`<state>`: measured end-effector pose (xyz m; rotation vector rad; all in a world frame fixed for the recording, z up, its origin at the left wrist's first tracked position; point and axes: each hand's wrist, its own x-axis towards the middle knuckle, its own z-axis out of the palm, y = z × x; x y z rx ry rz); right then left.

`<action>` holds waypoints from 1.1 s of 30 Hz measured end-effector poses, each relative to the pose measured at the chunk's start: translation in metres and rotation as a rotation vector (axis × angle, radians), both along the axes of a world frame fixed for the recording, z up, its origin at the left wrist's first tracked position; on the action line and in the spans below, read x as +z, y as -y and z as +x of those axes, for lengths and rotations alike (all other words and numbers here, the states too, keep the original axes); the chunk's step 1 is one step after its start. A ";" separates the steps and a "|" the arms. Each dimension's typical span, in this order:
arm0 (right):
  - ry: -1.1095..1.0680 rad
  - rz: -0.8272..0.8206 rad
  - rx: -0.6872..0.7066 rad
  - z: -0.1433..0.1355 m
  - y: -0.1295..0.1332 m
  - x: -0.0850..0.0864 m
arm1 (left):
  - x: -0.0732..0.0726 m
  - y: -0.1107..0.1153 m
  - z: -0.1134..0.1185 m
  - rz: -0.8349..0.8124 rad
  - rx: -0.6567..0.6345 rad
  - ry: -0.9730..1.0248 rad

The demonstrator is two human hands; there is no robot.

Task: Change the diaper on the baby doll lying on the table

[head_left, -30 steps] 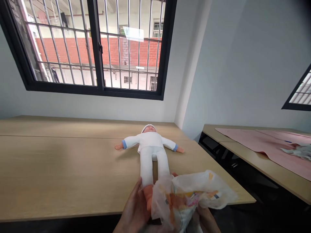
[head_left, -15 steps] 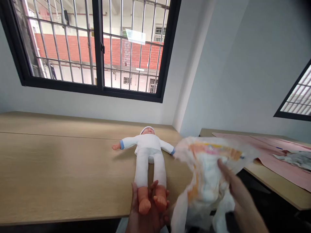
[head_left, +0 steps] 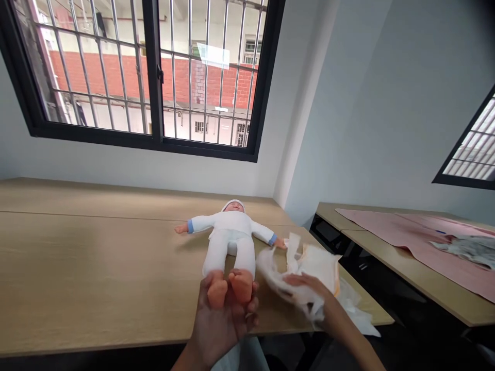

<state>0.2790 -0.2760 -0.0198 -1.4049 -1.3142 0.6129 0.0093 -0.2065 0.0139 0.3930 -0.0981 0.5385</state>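
Note:
A baby doll (head_left: 233,226) in white clothes and cap lies on its back on the wooden table (head_left: 116,278), arms spread, feet toward me. My left hand (head_left: 224,322) is under the doll's ankles, palm up, its fingers curled round them and the feet raised. To the right, my right hand (head_left: 319,291) grips crumpled white material, blurred by motion. Beside and beyond it a white diaper (head_left: 319,265) with orange edging lies at the table's right end, close to the doll's hand. Thin white plastic hangs past the table edge.
A second table (head_left: 363,239) at the right bears a pink cloth (head_left: 410,239) and a crumpled grey cloth (head_left: 469,250). A dark gap separates the two tables. Behind them are a wall and a barred window (head_left: 209,77).
My left hand has raised the doll's feet and moved slightly forward. My right hand has brought the diaper and plastic down and left, from in front of the gap onto the table's right end.

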 end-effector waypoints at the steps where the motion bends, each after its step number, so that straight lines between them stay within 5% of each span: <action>1: 0.156 -0.025 0.073 -0.001 0.003 -0.007 | 0.007 -0.002 0.000 0.011 -0.009 -0.007; 5: 0.851 -0.134 0.005 0.007 0.017 -0.029 | 0.032 -0.009 0.005 0.073 0.007 -0.037; 9: 1.124 -0.382 -0.240 0.016 0.026 -0.050 | 0.051 -0.016 0.015 0.122 0.016 -0.017; 12: 1.163 -0.452 -0.191 0.012 0.021 -0.051 | 0.064 -0.022 0.022 0.141 0.006 0.003; 16: 1.069 -0.494 -0.021 -0.006 0.004 -0.030 | 0.085 -0.032 0.031 0.182 0.001 0.027; 20: 0.923 -0.386 0.240 -0.026 -0.016 -0.007 | 0.110 -0.045 0.040 0.233 0.006 0.059; 24: 0.851 -0.254 0.492 -0.045 -0.041 -0.003 | 0.130 -0.058 0.048 0.264 0.001 0.085; 28: 0.843 -0.158 0.628 -0.059 -0.071 -0.007 | 0.140 -0.063 0.052 0.268 -0.009 0.092; 33: 0.938 -0.136 0.583 -0.065 -0.103 -0.009 | 0.136 -0.057 0.050 0.255 0.005 0.065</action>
